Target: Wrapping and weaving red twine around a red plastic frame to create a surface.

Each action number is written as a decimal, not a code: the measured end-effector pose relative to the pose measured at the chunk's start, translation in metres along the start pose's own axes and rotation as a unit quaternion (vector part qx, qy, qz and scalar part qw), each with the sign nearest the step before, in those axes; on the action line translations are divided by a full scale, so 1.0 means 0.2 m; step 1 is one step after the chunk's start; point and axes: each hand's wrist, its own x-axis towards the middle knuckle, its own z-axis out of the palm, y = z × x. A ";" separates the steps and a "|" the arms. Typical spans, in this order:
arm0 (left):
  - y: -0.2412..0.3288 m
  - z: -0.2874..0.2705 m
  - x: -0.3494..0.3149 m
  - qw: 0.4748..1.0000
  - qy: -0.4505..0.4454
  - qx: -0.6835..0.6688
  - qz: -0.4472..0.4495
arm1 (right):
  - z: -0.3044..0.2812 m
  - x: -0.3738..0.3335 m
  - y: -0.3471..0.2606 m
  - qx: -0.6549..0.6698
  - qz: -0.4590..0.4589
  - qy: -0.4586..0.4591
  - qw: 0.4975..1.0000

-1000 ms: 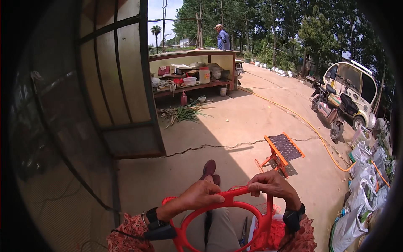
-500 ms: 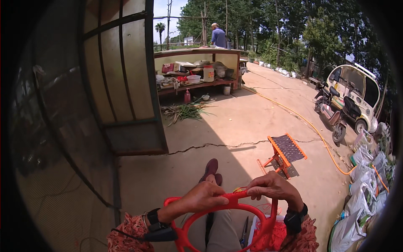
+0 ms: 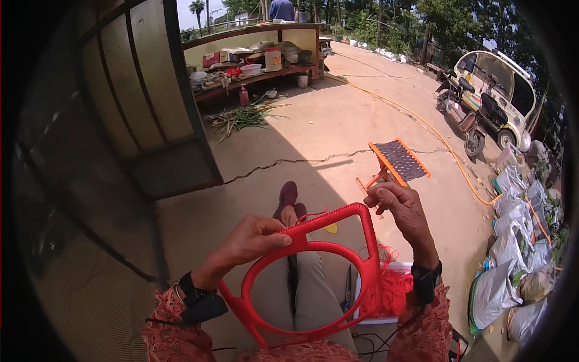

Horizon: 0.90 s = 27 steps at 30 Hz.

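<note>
Bright sun shone on the pale, cracked concrete ground (image 3: pixel 362 114), and a straight-edged shadow (image 3: pixel 241 196) made its left side dim. The tall cream panel with dark bars (image 3: pixel 160 72) looked bent. The corners were round and black.

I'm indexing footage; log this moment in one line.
left hand: holds red frame; right hand: curled near frame's corner; red strands: inside white container

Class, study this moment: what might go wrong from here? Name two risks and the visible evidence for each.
The red frame might tilt or slip, as only the left hand plainly grips it, at its upper bar. The red cord might snarl if pulled, since it lies in a loose tangle in the white tub.
</note>
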 end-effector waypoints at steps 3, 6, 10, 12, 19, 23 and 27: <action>0.03 -0.02 -0.03 1.000 0.005 -0.014 0.002 | -0.02 -0.06 0.07 0.020 0.035 0.015 0.999; 0.01 -0.02 -0.01 1.000 0.002 -0.028 0.000 | 0.01 -0.07 0.10 0.020 0.036 0.010 0.999; 0.03 0.02 0.00 1.000 0.010 -0.023 -0.008 | 0.10 0.04 0.01 -0.069 -0.073 -0.065 0.993; 0.13 0.06 -0.02 1.000 0.007 0.001 0.008 | 0.10 0.05 -0.17 -0.139 0.008 -0.200 0.970; 0.11 0.08 0.03 0.999 -0.009 0.035 0.011 | 0.12 0.14 -0.13 -0.113 0.037 -0.292 0.949; 0.06 0.08 -0.01 0.999 -0.013 0.034 0.007 | 0.16 0.11 -0.13 -0.076 0.019 -0.286 0.955; 0.08 0.10 -0.01 1.000 -0.010 0.024 0.010 | 0.19 0.10 -0.16 -0.087 0.028 -0.315 0.945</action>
